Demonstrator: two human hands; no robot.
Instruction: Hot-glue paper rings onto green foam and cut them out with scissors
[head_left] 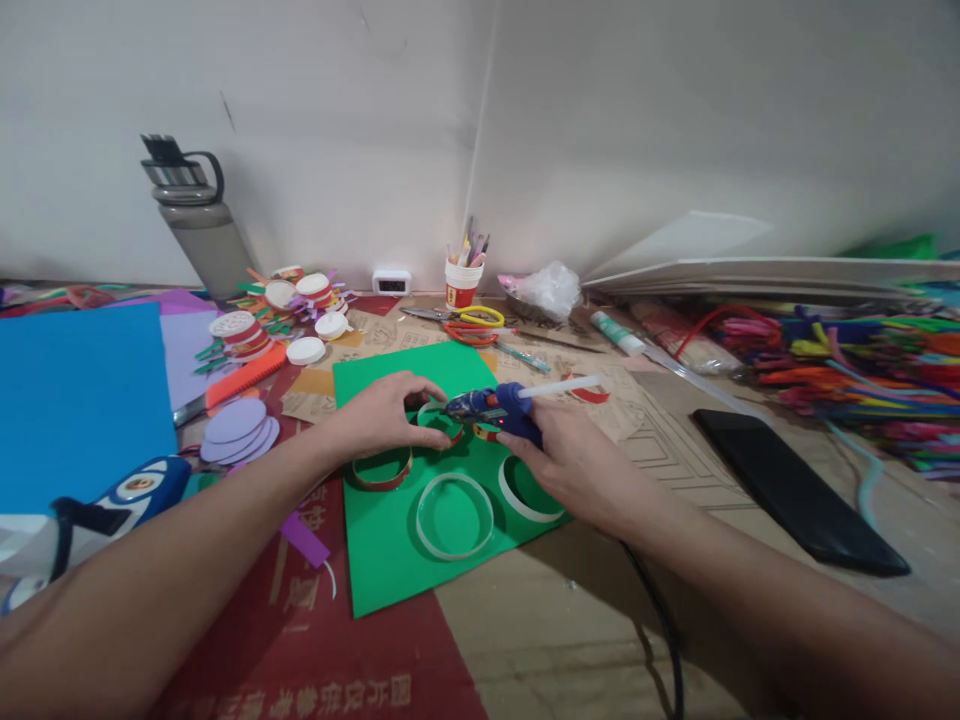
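Observation:
My right hand (566, 455) grips a blue hot glue gun (491, 404), whose white glue stick juts from the back. The gun's nozzle points left, close to the ring by my left hand. With curved thumb and fingers, my left hand (394, 412) holds a small paper ring (455, 437) on the green sheet (379, 575). Three more rings lie on that sheet: a brownish-red one (390, 485) under my left wrist, a white one (418, 525) in front, and another white one (517, 503) beside my right hand. The gun's tip partly covers the held ring.
Scissors (480, 318), a cup of pens (460, 285) and a water bottle (202, 225) stand or lie behind. Purple discs (236, 422) and an orange cutter (251, 372) lie left; a black phone (799, 490) and pipe cleaners (832, 375) right. A black cord (664, 610) trails toward me.

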